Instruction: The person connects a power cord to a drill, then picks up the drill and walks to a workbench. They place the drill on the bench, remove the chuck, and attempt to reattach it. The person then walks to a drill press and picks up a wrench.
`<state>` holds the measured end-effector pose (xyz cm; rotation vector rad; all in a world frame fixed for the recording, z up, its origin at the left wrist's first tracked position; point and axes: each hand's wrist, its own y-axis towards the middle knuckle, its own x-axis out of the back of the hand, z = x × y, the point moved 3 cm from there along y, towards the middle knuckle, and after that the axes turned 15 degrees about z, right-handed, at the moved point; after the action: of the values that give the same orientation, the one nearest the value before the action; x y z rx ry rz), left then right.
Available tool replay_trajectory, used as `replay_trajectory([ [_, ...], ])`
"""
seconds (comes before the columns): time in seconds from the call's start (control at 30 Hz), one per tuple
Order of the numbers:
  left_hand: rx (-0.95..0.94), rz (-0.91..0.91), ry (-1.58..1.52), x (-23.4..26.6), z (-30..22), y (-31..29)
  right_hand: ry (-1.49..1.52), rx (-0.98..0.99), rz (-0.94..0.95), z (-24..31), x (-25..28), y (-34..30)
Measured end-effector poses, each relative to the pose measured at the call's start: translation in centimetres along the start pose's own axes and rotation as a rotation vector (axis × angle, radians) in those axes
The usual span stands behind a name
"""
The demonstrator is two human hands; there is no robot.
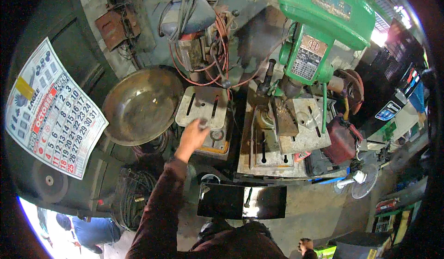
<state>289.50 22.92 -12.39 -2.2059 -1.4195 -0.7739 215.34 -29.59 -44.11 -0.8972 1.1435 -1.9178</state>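
My left hand (193, 138) reaches over the front edge of a pale slotted metal drill-press table (188, 105). Its fingers are closed around a small dark thing (202, 124), too small to make out. Under the slotted table is a grey base plate (217, 139) with yellowish edges. Behind stands the smaller drill press (189, 53), wrapped in orange and grey cords. Low on the right, my right hand (305, 246) hangs beside a bright green box (325, 252); its fingers are too small to read.
A large worn metal pan (143, 104) stands left of the slotted table, beside a hanging calendar (55, 111). On the right are a big green drill press (323, 18), a wooden block (284, 118) and a fan (364, 182). A shiny black panel (222, 201) is before me. A person (95, 231) is at lower left.
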Motion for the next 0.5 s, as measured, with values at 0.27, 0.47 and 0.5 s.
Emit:
replay_trajectory([
  [0.27, -0.245, -0.451, -0.018, 9.0, -13.3, 7.9, -0.368, 0.026, 0.106, 2.8, -9.9, -3.1],
  [0.47, -0.46, -0.89, 0.21, 20.2, -21.7, 8.8, -0.392, 0.119, 0.134, 9.5, -12.5, -2.0],
  [0.5, -0.516, -0.947, 0.268, 21.6, -22.8, 8.2, -0.394, 0.131, 0.142, 10.0, -12.7, -1.9],
])
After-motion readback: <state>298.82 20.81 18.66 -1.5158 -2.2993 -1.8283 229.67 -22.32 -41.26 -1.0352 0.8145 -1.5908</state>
